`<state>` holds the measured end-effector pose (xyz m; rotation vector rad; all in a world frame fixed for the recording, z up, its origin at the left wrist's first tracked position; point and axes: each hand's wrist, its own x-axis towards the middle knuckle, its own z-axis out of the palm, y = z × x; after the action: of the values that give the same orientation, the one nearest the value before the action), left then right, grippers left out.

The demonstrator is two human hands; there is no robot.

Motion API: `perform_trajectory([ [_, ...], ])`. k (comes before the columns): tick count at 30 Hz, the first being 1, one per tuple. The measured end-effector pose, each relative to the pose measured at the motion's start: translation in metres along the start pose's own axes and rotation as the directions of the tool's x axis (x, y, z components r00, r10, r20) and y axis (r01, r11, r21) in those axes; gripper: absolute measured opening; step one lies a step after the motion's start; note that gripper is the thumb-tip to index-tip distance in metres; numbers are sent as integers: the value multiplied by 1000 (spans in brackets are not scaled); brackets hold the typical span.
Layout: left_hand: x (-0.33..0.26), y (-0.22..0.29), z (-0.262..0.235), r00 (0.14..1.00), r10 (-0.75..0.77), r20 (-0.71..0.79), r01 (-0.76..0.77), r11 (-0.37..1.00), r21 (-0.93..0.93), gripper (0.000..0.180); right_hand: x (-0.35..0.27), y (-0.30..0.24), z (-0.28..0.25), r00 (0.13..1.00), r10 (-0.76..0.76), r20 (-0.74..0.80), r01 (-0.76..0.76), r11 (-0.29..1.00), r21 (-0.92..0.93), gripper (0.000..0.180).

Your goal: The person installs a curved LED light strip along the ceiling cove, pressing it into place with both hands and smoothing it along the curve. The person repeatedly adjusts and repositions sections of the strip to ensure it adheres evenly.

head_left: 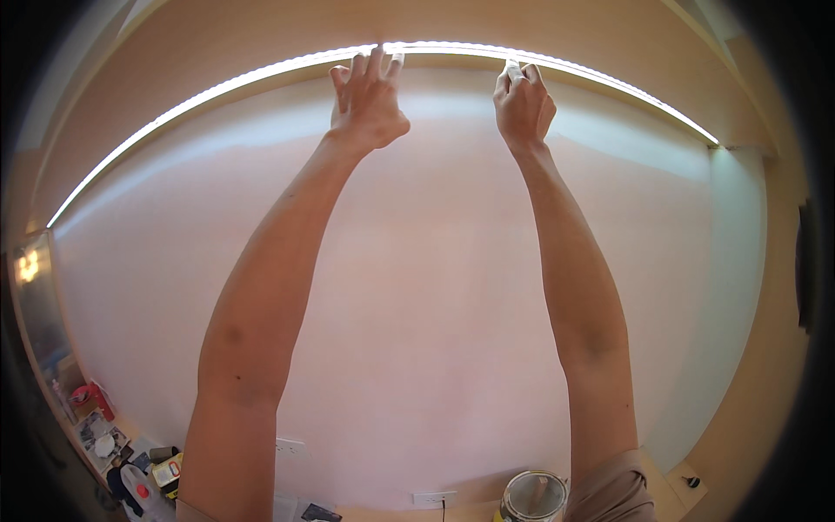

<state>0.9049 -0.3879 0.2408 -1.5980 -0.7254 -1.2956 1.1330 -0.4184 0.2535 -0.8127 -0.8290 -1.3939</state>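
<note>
White light blazes along the strip (452, 48), a long, thin, glowing line set against the pale wooden panel (452, 19) overhead, bowed into an arc by the wide lens, and both bare arms are raised right up to it! Left hand (370, 104) first: back of the hand to us, fingers spread, fingertips up at the strip just left of the middle of its arc, gripping nothing that shows. Over to the right hand (524, 100), well apart from its partner: here the fingers are folded in, with one finger extended up to the lit line. Is it pressing or pinching? Glare washes out those tips, so it looks like contact with the strip, but I cannot tell whether anything is clamped between finger and thumb.

Behind the arms runs a broad, pale wall (426, 261), brightest just beneath the light. Down at the bottom, a round metal can (506, 500) stands close by the right sleeve (617, 491), with a white outlet plate (429, 498) to its left, a dark cord hanging at it. And in the lower left corner, what a jumble: a whitish jug (139, 487) with a red cap, and a red item (91, 402) farther up among the clutter.
</note>
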Motion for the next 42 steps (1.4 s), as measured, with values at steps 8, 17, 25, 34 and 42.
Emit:
perform_trajectory([
  [8, -4, -10, -2, 1000, 15, -20, -14, 1000, 12, 81, -7, -14, 5, 1000, 25, -19, -26, 998, -55, 19],
  [17, -8, -14, -13, 999, 14, 50, -15, 1000, 18, 84, -5, -19, 0, 991, 122, -56, -124, 991, -45, 16],
  [25, -9, -17, -15, 998, -1, 67, -3, 998, 60, 85, -12, -45, 15, 990, -135, -38, 133, 990, -53, 16],
  [34, -13, -13, -13, 1000, -5, -26, 7, 999, 52, 87, -18, -69, 15, 989, -116, 89, 121, 991, -58, 19],
  [42, -13, -5, -8, 1000, -18, -21, 20, 997, 80, 93, -22, -55, 17, 987, -157, 25, 157, 988, -6, 14],
])
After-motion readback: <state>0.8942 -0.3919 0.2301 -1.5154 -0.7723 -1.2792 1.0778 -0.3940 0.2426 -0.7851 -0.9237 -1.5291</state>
